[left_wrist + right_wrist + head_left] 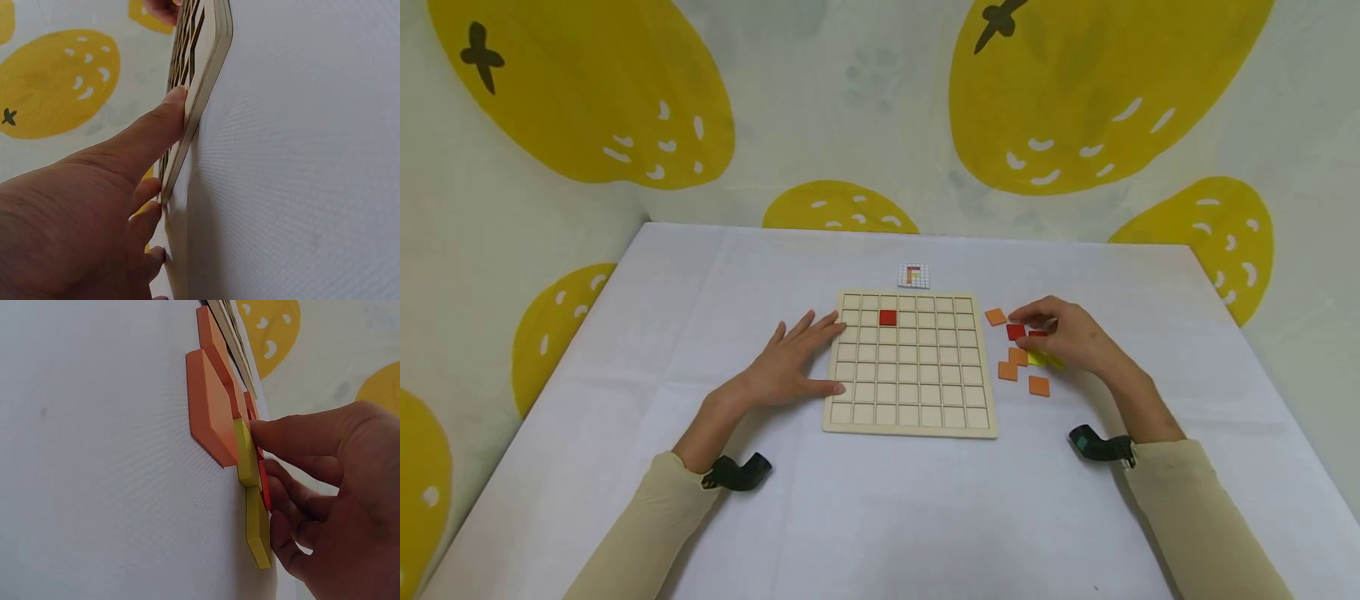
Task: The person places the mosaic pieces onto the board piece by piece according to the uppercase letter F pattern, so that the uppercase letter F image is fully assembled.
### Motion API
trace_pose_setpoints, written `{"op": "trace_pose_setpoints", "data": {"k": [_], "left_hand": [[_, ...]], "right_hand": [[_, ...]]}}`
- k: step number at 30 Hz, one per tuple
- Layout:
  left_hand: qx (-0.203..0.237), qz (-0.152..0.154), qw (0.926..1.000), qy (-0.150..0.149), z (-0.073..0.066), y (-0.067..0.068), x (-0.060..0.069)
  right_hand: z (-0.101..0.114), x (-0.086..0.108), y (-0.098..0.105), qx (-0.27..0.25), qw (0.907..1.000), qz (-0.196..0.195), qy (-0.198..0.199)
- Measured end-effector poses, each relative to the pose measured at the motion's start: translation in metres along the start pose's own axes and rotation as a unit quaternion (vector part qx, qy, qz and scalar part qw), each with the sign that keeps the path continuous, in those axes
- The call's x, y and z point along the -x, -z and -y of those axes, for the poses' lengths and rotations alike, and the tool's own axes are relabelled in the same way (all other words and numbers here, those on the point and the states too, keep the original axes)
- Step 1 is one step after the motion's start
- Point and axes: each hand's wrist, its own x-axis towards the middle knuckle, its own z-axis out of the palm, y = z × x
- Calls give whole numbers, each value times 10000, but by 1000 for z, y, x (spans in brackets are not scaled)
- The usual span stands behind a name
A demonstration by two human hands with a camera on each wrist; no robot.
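A cream grid board point(912, 432) lies flat on the white table, with one red tile point(888, 317) in a cell near its top. My left hand point(786, 367) rests spread at the board's left edge, its thumb pressing on the rim point(203, 94). To the right of the board my right hand point(1071, 333) has thumb and finger at opposite edges of a red tile point(1016, 332). Another red tile point(1037, 334) is partly under that hand. Yellow tiles point(256, 525) lie beside my fingers, and orange tiles point(1039, 386) are scattered close by.
A small card point(913, 276) printed with a coloured grid pattern lies just beyond the board. The white table point(880, 517) meets a wall of cloth with yellow fruit prints point(840, 207) at the back. Dark devices point(1099, 443) are strapped at both wrists.
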Motion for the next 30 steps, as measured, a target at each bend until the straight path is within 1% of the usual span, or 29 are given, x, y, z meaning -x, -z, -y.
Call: {"op": "trace_pose_setpoints", "data": {"k": [11,17,26,30], "left_hand": [[23,1,10000,-4,1,0,1],[-31,9,10000,-1,1,0,-1],[19,-25,10000,-12,1,1,0],[-9,-10,10000,12,2,-1,-1]], "right_hand": [[1,-3,2,252,9993,67,-250],[1,-5,0,267,9990,41,-356],[7,-7,-2,144,9997,-125,-150],[11,-9,-6,85,9996,-249,46]]}}
